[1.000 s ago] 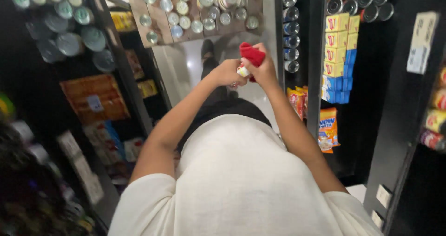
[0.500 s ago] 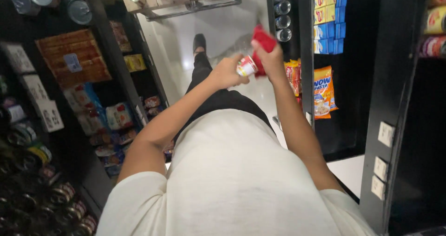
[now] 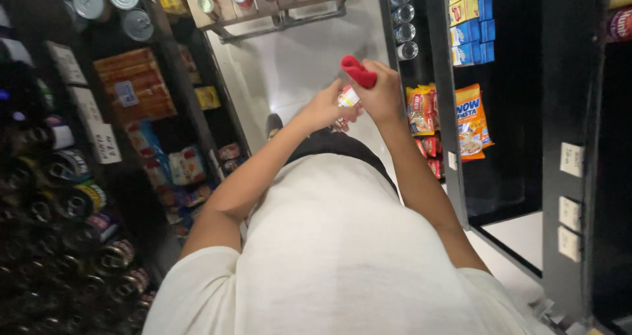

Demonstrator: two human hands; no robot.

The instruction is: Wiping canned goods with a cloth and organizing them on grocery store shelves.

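A: Head view, shop aisle. State of hands?
B: Left hand (image 3: 324, 108) closed around small can (image 3: 347, 98), raised clear of the chest, seemingly to steady it. Right hand (image 3: 382, 92) clenched on red cloth (image 3: 359, 71), pressed against the can's upper end, apparently wiping.
A: Surroundings?
B: Snack packets (image 3: 471, 121) on right-hand shelving (image 3: 454, 177); canned goods (image 3: 105, 2) racked left.

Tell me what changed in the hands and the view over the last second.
The view swung left: the snack shelves slid toward the middle and the shelf of cans at the left filled more of the picture. The hands stayed raised together, the right hand keeping the red cloth, the left hand keeping the small can. Nothing was picked up or let go.
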